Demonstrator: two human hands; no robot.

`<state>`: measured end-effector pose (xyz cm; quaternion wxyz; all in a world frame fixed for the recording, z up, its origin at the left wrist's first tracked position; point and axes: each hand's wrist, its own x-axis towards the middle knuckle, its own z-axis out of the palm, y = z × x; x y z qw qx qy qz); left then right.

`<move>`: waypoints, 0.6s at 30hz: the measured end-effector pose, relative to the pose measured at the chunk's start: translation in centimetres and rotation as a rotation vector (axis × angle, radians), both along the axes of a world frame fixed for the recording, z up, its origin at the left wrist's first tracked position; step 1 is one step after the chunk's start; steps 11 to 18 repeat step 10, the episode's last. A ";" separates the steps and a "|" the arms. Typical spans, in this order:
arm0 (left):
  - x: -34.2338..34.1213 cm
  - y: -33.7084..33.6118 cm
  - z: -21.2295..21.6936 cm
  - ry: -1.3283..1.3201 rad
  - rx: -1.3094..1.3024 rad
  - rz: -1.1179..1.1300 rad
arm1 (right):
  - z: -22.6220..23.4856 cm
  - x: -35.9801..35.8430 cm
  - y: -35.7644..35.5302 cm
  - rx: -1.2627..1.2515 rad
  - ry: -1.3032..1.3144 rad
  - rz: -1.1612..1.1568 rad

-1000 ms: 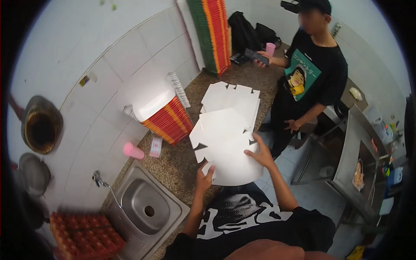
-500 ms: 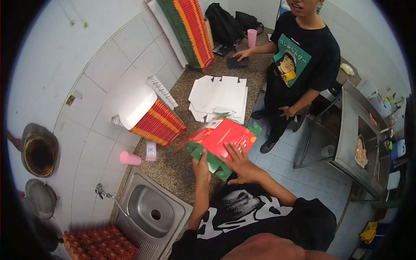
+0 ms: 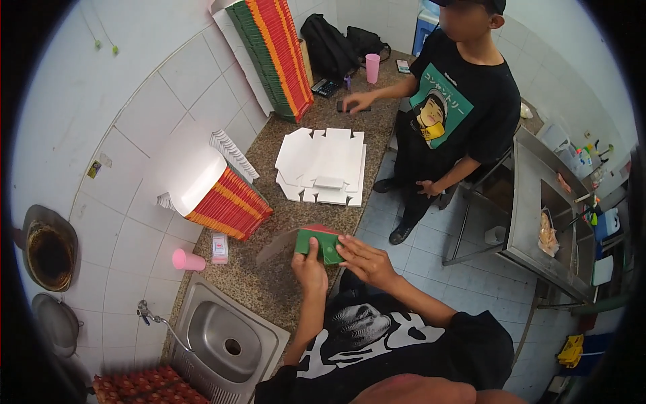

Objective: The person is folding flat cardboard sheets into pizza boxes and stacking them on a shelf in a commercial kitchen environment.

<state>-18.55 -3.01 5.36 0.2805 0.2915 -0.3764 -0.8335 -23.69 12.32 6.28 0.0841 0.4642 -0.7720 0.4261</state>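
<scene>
Between my hands a red and green cardboard box [image 3: 318, 244] is tilted up, with its green side facing me. Its far part shows only as a grey blur over the counter. My left hand [image 3: 311, 274] grips the near left edge, thumb laid on the green side. At the right end my right hand [image 3: 369, 261] has its fingers bent against the card. Just beyond, flat white box blanks [image 3: 323, 158] lie stacked on the granite counter [image 3: 259, 261]. To the left stands a stack of folded red, orange and green boxes [image 3: 232, 205].
Left of me is a steel sink [image 3: 222, 328] with a tap [image 3: 151, 311]. A pink cup [image 3: 188, 260] and a small white and red pack [image 3: 220, 249] sit beside it. A taller box stack [image 3: 276, 57] leans at the far wall. A co-worker [image 3: 457, 101] stands across the counter's right edge.
The box has turned from lying red face up to standing tilted, green side toward me. My right hand has moved off its red face to its edge. The co-worker's hand has lifted slightly.
</scene>
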 end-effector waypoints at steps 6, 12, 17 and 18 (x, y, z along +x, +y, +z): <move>-0.1 1.1 -3.1 -0.056 -0.206 -0.119 | -1.2 -1.5 -1.2 -0.088 -0.262 -0.018; -0.5 0.1 -2.1 -0.053 -0.159 -0.228 | -1.9 -1.4 -1.9 -0.162 -0.465 -0.048; -0.5 0.1 -2.1 -0.053 -0.159 -0.228 | -1.9 -1.4 -1.9 -0.162 -0.465 -0.048; -0.5 0.1 -2.1 -0.053 -0.159 -0.228 | -1.9 -1.4 -1.9 -0.162 -0.465 -0.048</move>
